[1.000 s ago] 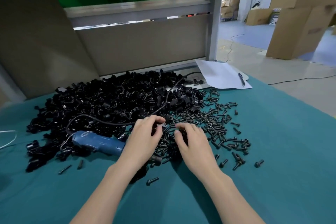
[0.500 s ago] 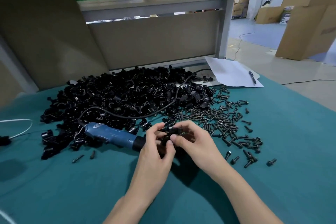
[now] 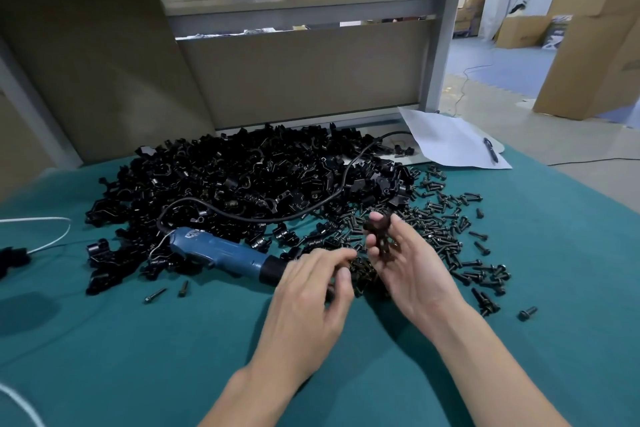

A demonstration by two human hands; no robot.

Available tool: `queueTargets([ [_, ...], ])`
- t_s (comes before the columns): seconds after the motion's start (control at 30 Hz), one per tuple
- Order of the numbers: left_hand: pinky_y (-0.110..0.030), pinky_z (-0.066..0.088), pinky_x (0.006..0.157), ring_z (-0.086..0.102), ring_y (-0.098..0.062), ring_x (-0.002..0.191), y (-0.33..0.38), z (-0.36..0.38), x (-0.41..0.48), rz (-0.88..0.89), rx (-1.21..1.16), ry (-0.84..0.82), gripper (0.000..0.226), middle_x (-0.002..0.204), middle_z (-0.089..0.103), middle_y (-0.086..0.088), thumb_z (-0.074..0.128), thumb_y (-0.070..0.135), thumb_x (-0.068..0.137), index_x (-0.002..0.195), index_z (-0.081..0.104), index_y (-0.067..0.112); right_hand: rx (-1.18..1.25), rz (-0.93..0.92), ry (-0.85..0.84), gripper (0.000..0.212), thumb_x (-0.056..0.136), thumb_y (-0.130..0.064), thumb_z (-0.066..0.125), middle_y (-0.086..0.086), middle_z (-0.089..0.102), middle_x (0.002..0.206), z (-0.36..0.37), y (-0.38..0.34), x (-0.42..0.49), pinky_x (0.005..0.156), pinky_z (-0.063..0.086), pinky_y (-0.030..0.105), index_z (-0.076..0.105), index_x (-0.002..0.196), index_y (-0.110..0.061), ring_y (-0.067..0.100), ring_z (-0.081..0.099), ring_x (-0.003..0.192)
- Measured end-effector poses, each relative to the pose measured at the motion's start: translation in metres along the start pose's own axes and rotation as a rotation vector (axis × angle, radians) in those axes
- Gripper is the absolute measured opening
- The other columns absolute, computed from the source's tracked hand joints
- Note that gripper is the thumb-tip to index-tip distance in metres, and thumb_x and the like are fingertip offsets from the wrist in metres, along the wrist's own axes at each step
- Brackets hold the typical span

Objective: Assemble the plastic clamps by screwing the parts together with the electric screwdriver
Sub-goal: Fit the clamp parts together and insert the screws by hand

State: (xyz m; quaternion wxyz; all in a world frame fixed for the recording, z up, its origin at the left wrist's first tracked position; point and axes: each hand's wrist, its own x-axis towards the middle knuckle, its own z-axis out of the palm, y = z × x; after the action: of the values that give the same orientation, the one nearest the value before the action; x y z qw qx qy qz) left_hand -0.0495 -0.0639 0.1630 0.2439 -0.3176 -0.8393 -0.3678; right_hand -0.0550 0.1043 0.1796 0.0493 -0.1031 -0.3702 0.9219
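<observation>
The right hand (image 3: 412,264) pinches a black clamp (image 3: 381,236) between thumb and fingertips, roughly upright, raised over the loose screws (image 3: 446,229) toward the surface's right side. The left hand (image 3: 311,295) hovers just beside it, fingers loosely curled; blur hides whether they hold anything. The electric screwdriver (image 3: 221,251) lies flat mid-surface, long axis running left to right, its black nose just beside the left hand's knuckles, so that hand looks the nearer for taking it up.

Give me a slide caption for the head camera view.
Right hand holds a black clamp above scattered screws; left hand hovers beside the blue screwdriver.
</observation>
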Motion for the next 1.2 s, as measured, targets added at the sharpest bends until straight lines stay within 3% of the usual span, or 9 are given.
queueTargets([
  [0.2,-0.036,0.045,0.099,0.052,-0.006,0.107,-0.034,-0.026,0.048,-0.335,0.081,0.042,0.03,0.112,0.058,0.018,0.045,0.028,0.102,0.13,0.056,0.027,0.034,-0.032,0.016,0.034,0.081,-0.012,0.072,0.011,0.074,0.092,-0.005,-0.001,0.003,0.067,0.059,0.018,0.075,0.111,0.003,0.012,0.068,0.073],
  [0.37,-0.046,0.036,0.109,0.045,-0.03,0.13,-0.081,-0.04,0.106,-0.443,0.499,-0.289,0.043,0.142,0.052,-0.009,0.042,0.028,0.105,0.147,0.043,0.017,0.023,-0.03,0.009,0.031,0.083,-0.012,0.071,0.014,0.074,0.1,-0.007,-0.002,0.004,0.071,0.061,0.02,0.076,0.111,0.002,0.013,0.069,0.075],
  [0.5,-0.047,0.038,0.11,0.039,-0.031,0.136,-0.106,-0.048,0.123,-0.415,0.674,-0.645,0.046,0.148,0.045,-0.01,0.044,0.03,0.105,0.15,0.039,0.02,0.008,-0.037,0.007,0.031,0.089,-0.015,0.068,0.014,0.075,0.108,-0.008,-0.002,0.003,0.071,0.061,0.02,0.073,0.115,0.001,0.012,0.069,0.074],
  [0.67,-0.04,0.045,0.098,0.048,-0.025,0.123,-0.124,-0.06,0.116,-0.296,0.804,-0.604,0.03,0.131,0.057,-0.004,0.048,0.035,0.104,0.131,0.053,0.023,-0.032,-0.018,0.002,0.038,0.089,-0.029,0.065,0.011,0.078,0.1,-0.007,0.0,0.005,0.062,0.059,0.021,0.072,0.115,-0.002,0.011,0.068,0.068],
  [0.77,-0.034,0.051,0.087,0.059,-0.017,0.104,-0.126,-0.066,0.11,-0.359,0.594,-0.489,0.025,0.118,0.065,-0.001,0.048,0.033,0.104,0.124,0.058,0.022,-0.031,-0.014,0.008,0.047,0.082,-0.034,0.065,0.008,0.078,0.095,-0.007,0.001,0.005,0.061,0.059,0.023,0.071,0.115,-0.002,0.011,0.067,0.066],
  [0.87,-0.02,0.043,0.053,0.056,-0.009,0.063,-0.111,-0.072,0.106,-0.492,0.294,-0.238,0.016,0.084,0.068,0.002,0.048,0.031,0.104,0.111,0.061,0.024,-0.041,-0.01,-0.002,0.046,0.085,-0.037,0.063,0.007,0.078,0.093,-0.007,0.002,0.006,0.061,0.059,0.024,0.071,0.115,-0.003,0.012,0.067,0.066],
  [1.0,-0.03,0.058,0.069,0.066,-0.011,0.073,-0.068,-0.072,0.093,-0.7,-0.284,0.086,0.021,0.09,0.067,-0.005,0.048,0.024,0.106,0.116,0.063,0.013,-0.147,-0.004,-0.07,0.044,0.086,-0.034,0.065,0.008,0.077,0.098,-0.003,0.005,0.002,0.062,0.059,0.026,0.074,0.115,-0.003,0.015,0.068,0.07],
  [1.1,-0.022,0.058,0.065,0.068,-0.009,0.069,-0.024,-0.056,0.063,-0.825,-0.813,0.067,0.019,0.088,0.069,-0.006,0.05,0.017,0.104,0.112,0.063,0.005,-0.239,0.003,-0.154,0.037,0.084,-0.03,0.07,0.006,0.076,0.105,0.001,0.011,-0.005,0.068,0.061,0.029,0.079,0.114,-0.01,0.019,0.071,0.079],
  [1.2,-0.022,0.058,0.061,0.066,-0.01,0.065,0.001,-0.032,0.03,-0.861,-1.035,0.086,0.02,0.075,0.071,-0.004,0.05,0.015,0.104,0.102,0.063,0.0,-0.285,0.004,-0.227,0.029,0.086,-0.031,0.07,0.014,0.076,0.109,0.004,0.018,-0.013,0.076,0.062,0.034,0.081,0.108,-0.014,0.024,0.074,0.089],
])
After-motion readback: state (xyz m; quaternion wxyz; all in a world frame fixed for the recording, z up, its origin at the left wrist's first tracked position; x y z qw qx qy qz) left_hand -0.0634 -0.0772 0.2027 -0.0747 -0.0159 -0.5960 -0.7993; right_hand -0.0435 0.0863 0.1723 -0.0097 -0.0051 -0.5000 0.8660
